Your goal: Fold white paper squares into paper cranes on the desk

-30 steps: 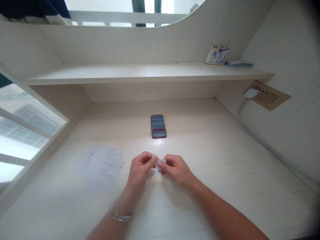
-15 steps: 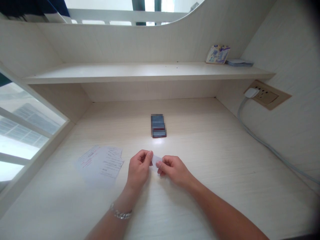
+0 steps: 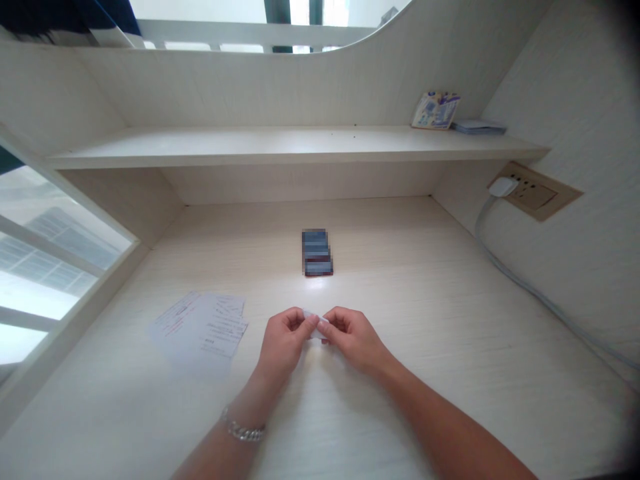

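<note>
Between my two hands is a small piece of white paper (image 3: 315, 331), mostly covered by my fingers. My left hand (image 3: 286, 340), with a silver chain bracelet (image 3: 245, 432) on its wrist, pinches the paper's left side. On the right side my right hand (image 3: 354, 339) grips it too, and both thumbs nearly meet on top. Just beyond the hands a phone-like dark rectangle (image 3: 317, 252), its face pixelated, lies on the desk. Left of my left hand, sheets of paper (image 3: 200, 330) with black and red writing lie overlapping.
A shelf (image 3: 280, 143) runs across the back above the pale desk (image 3: 450, 400). On its right end are a colourful packet (image 3: 436, 110) and a thin stack (image 3: 479, 127). A white plug (image 3: 503, 187) sits in the wall socket (image 3: 537, 191), its cable (image 3: 530, 293) trailing down the right side.
My left thumb has come down and right, so both thumbs are now close together over the paper. Less of the paper shows between my hands.
</note>
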A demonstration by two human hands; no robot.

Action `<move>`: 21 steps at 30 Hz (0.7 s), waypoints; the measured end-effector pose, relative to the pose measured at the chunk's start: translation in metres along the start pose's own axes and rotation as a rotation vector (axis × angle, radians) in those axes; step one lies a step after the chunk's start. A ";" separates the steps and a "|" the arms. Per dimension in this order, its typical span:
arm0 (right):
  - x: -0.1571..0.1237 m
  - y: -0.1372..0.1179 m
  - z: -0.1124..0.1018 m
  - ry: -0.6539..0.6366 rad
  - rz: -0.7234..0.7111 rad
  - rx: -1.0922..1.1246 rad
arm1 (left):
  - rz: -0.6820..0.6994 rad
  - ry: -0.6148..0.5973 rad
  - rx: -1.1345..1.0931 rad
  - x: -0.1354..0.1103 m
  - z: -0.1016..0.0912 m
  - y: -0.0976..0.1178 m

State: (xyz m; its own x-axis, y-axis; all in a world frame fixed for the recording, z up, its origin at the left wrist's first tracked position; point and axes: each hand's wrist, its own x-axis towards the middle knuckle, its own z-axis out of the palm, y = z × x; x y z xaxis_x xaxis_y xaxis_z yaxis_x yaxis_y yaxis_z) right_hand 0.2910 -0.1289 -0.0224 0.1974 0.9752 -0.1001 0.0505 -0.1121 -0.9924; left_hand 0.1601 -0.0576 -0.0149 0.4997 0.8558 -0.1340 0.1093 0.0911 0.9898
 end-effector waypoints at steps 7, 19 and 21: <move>-0.001 0.004 0.000 0.012 -0.002 -0.032 | -0.009 -0.022 -0.089 0.001 -0.003 -0.003; -0.004 -0.001 0.000 -0.078 0.023 -0.034 | -0.048 -0.018 -0.115 0.002 -0.005 0.001; -0.003 -0.002 0.000 -0.084 0.020 -0.011 | -0.082 -0.038 -0.178 0.002 -0.005 0.001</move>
State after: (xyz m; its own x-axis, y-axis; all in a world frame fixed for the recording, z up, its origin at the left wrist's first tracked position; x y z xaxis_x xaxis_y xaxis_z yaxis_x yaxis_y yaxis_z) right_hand 0.2906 -0.1320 -0.0203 0.1156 0.9853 -0.1259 0.0580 -0.1332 -0.9894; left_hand 0.1574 -0.0531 -0.0135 0.5276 0.8224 -0.2129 -0.0009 0.2512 0.9679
